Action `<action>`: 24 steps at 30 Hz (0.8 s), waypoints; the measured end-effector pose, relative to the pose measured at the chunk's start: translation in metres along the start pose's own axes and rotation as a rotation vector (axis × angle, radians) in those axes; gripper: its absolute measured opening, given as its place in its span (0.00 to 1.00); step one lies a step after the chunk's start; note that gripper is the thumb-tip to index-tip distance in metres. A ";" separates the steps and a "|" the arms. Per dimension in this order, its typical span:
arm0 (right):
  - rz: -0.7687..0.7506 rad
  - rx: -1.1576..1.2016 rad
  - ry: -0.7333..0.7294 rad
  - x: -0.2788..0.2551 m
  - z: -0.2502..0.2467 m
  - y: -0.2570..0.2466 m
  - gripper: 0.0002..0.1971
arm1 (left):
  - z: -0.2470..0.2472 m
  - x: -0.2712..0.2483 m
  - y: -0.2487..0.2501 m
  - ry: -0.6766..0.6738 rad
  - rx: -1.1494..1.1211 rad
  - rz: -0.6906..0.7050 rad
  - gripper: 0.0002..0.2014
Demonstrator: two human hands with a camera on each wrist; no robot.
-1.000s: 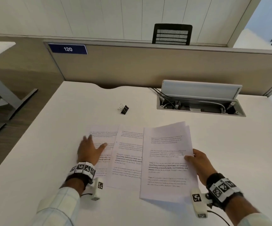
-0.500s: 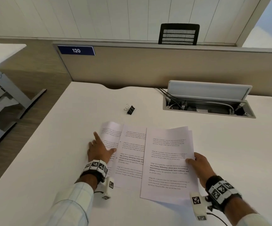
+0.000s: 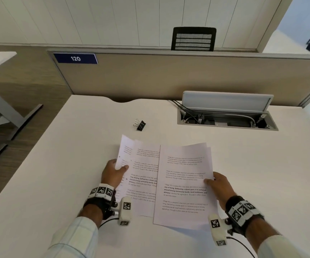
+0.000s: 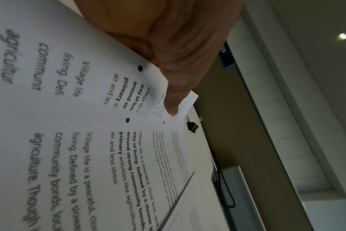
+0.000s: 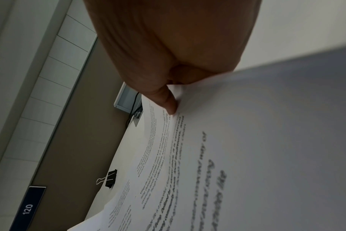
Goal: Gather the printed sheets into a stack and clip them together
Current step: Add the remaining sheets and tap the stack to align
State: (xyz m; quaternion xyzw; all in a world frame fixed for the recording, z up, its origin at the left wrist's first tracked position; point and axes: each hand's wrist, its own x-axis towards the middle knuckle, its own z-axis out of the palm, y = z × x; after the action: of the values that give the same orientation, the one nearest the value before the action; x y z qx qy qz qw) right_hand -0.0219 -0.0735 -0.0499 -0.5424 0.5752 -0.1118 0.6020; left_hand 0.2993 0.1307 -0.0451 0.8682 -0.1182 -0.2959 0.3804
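Several printed sheets lie fanned on the white desk (image 3: 57, 183). My left hand (image 3: 113, 171) pinches the leftmost sheet (image 3: 125, 151) at its left edge, thumb on top, and that edge curls up off the desk; the left wrist view shows the thumb pressed on this sheet (image 4: 180, 107). My right hand (image 3: 218, 185) grips the right-hand sheets (image 3: 184, 183) at their right edge, thumb on top, and lifts them slightly; they (image 5: 247, 156) fill the right wrist view. A black binder clip (image 3: 140, 125) lies alone beyond the sheets, also seen as the clip (image 4: 192, 125) and the clip (image 5: 109, 179).
An open cable hatch (image 3: 226, 116) with its lid raised sits in the desk at the back right. A beige partition (image 3: 169, 75) with a "120" sign (image 3: 75, 58) runs along the far edge. The desk's left edge drops to the floor.
My left hand went from lying flat on the leftmost sheet to pinching its left edge and lifting it. My right hand kept its hold on the right-hand sheets.
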 end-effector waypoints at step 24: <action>-0.007 0.279 -0.120 -0.012 -0.006 -0.030 0.12 | 0.056 -0.072 0.051 -0.541 -0.501 0.019 0.22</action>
State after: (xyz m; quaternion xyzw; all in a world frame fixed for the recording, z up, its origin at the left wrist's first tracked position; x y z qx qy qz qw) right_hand -0.0160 -0.0788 -0.0183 -0.4613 0.5152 -0.1601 0.7044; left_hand 0.2093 0.0936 -0.0073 0.6373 -0.1463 -0.5310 0.5390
